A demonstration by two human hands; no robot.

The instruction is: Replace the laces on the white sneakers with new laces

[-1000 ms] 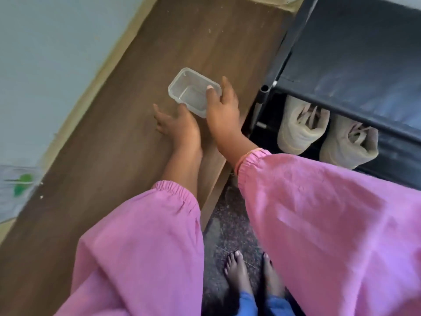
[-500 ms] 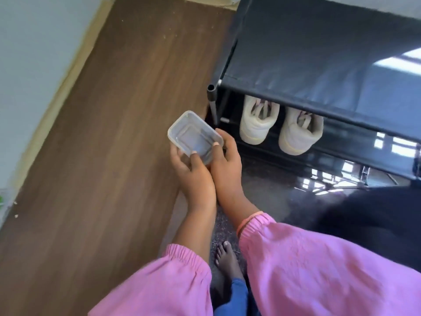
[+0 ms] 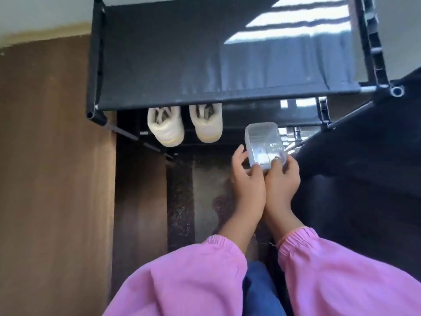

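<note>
While both hands, left hand (image 3: pixel 247 179) and right hand (image 3: pixel 283 176), pinch the clear container (image 3: pixel 264 143), white sneakers (image 3: pixel 184 124) sit untouched up-left; next: free a hand, pull one out.

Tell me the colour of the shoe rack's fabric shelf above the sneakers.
Black, with a sheen; the fabric shelf of the shoe rack shows best in the head view.

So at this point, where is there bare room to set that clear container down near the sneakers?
Both hands, left and right, hold the clear container. Free: the dark floor strip between the wooden board and the hands, the rack's black top shelf, and the lower shelf right of the sneakers. The lower shelf's left end is crowded by the pair.
</note>
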